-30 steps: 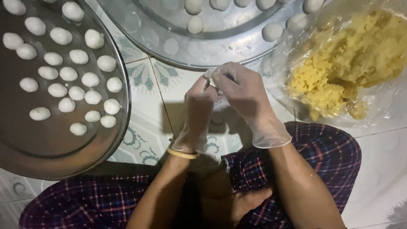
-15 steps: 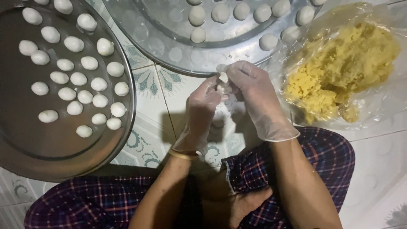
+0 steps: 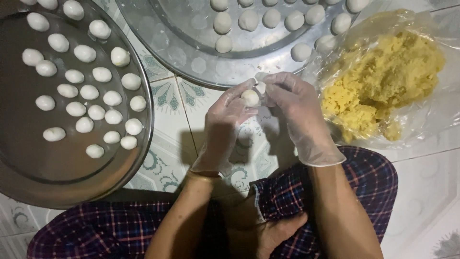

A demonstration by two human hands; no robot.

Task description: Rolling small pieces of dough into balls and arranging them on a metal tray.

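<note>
Tiled floor (image 3: 167, 115), pale with teal floral motifs (grout lines plain to see); dim light, shadows pooling near centre.

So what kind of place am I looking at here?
Probably a home kitchen floor used for food preparation: patterned floor tiles, a round metal tray of small white dough balls, and crumbly yellow filling on clear plastic.

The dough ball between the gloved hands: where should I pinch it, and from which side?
Probably across the round middle of the dough ball, with fingertips on opposite sides. It sits cupped in the left hand, and the right hand closes in from the right. Its top faces the camera uncovered, so coming from above looks clearest.
</note>
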